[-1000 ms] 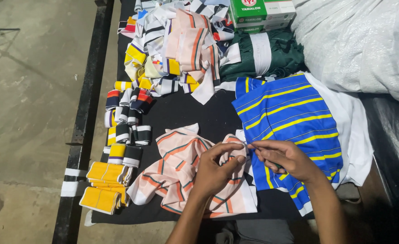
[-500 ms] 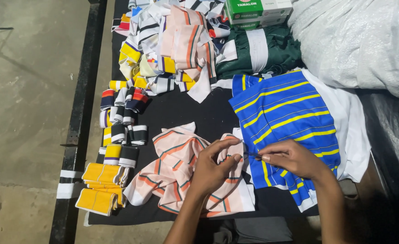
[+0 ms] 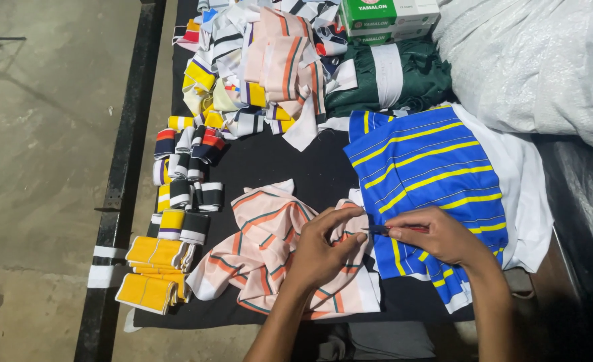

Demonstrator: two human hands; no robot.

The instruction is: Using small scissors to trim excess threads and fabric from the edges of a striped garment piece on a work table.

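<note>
My left hand (image 3: 323, 249) pinches the edge of a peach fabric piece with orange and dark stripes (image 3: 270, 248) that lies on the black table (image 3: 276, 161). My right hand (image 3: 437, 236) holds a small thin tool with a red handle (image 3: 385, 230), its tip at the fabric edge between my two hands. Under my right hand lies a stack of blue fabric with yellow stripes (image 3: 430, 167) on white cloth (image 3: 524, 188).
Yellow folded collar strips (image 3: 152, 271) and striped rolled strips (image 3: 182, 174) lie at the left. A heap of mixed striped pieces (image 3: 263, 60), green fabric (image 3: 390, 74), green-white boxes (image 3: 387, 17) and a white sack (image 3: 538, 60) fill the back. The table's black rail (image 3: 119, 194) borders concrete floor.
My hands have stayed on the peach fabric edge, with the right hand shifting slightly right and the fingers repositioning. The camera view has tilted a little.
</note>
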